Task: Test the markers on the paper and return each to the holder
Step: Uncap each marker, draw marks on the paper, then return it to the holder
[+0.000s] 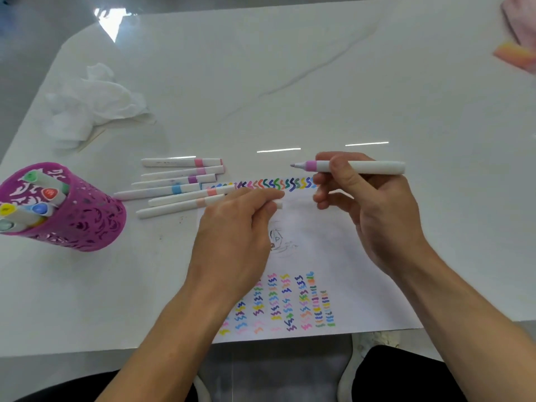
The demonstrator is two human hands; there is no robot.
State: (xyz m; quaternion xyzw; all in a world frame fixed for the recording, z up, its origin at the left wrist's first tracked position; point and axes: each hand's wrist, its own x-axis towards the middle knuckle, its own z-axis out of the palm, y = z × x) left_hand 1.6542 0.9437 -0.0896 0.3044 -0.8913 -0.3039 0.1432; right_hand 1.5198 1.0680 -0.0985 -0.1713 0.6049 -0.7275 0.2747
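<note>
In right hand, gripped: uncapped marker, tip left, above paper by near edge. In left hand, pinched: white cap. Just left of paper: six loose markers. By left edge: purple holder. Behind holder: crumpled tissue.

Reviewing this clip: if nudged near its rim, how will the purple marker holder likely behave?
The purple holder is tall with cut-out walls, so probably light and apt to slide on the glossy table. Its markers lean to one side, so a rim push might tip it.
</note>
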